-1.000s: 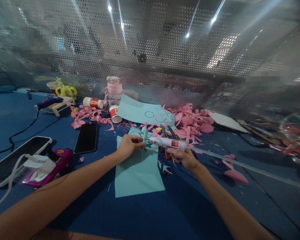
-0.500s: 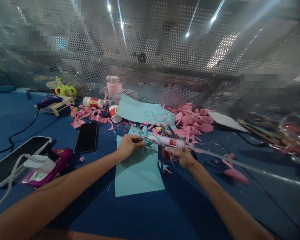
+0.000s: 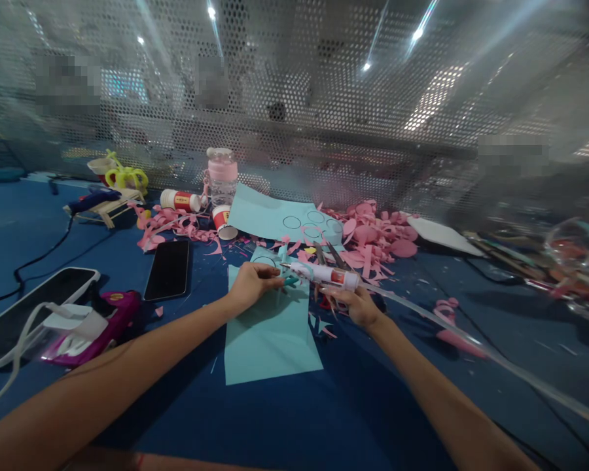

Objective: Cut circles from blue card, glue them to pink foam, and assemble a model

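Observation:
My right hand (image 3: pixel 358 304) is wrapped round a white hot glue gun (image 3: pixel 324 275) with a red panel. A long clear glue stick (image 3: pixel 436 319) trails from its back end toward the lower right. The metal nozzle points left, close to the fingertips of my left hand (image 3: pixel 252 288). Those fingers pinch a small teal paper piece (image 3: pixel 290 280), whose full shape is hard to make out. Beneath both lies a light blue sheet of paper (image 3: pixel 269 350). Scissors (image 3: pixel 338 256) lie behind the glue gun, partly hidden by it.
Behind is another blue sheet with drawn circles (image 3: pixel 260 219), beside heaped pink paper cutouts (image 3: pixel 368 232). A pink-lidded bottle (image 3: pixel 222 178), paper cups (image 3: pixel 224 222) and a black phone (image 3: pixel 167 270) stand or lie left. A perforated metal screen (image 3: pixel 294 124) closes off the back.
Both hands keep nearly the same position, with the glue gun still at the left fingertips. The trailing glue stick has swung lower on the right, and the view has shifted slightly.

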Demonstrator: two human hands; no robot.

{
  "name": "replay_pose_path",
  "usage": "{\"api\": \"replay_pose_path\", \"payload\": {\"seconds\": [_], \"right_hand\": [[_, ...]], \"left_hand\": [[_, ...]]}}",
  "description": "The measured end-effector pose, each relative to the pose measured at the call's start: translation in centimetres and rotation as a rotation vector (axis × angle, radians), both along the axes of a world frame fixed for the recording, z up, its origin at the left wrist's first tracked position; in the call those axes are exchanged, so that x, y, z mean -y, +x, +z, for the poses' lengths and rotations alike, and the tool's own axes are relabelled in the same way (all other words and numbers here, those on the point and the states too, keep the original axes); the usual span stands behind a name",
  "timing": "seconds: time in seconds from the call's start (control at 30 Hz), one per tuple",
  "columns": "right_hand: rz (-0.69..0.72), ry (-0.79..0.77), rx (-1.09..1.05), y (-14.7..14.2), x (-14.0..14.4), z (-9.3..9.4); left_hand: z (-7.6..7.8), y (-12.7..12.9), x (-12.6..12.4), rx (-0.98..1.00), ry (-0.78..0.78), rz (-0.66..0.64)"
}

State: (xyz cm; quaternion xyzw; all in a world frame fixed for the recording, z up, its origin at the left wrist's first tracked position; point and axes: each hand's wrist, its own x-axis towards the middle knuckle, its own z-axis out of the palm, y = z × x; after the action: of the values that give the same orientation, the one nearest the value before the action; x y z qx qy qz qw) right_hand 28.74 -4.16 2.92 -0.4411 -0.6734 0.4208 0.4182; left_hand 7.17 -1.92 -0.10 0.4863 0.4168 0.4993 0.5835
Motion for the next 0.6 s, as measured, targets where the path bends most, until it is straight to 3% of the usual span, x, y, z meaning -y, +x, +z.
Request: {"api": "replay_pose_path", "payload": {"seconds": [0.2,0.3,0.43,0.6], "right_hand": [[0.012,-0.040,0.034,0.3,0.3,0.0],[-0.108,0.160,0.145,2.1,0.6,0.9],[-0.229,0.538,0.658,5.9,1.4,2.8],[-0.415,0.444,1.198,8.3,2.1,2.5]], "left_hand": [[0.1,0.0,0.0,-0.027,0.011,0.000],[0.5,0.0,0.0,-0.010,-0.004,0.004],[0.7,-0.1,0.0,-0.027,0.035,0.030],[1.0,-0.1,-0.3,-0.026,0.083,0.094]]}}
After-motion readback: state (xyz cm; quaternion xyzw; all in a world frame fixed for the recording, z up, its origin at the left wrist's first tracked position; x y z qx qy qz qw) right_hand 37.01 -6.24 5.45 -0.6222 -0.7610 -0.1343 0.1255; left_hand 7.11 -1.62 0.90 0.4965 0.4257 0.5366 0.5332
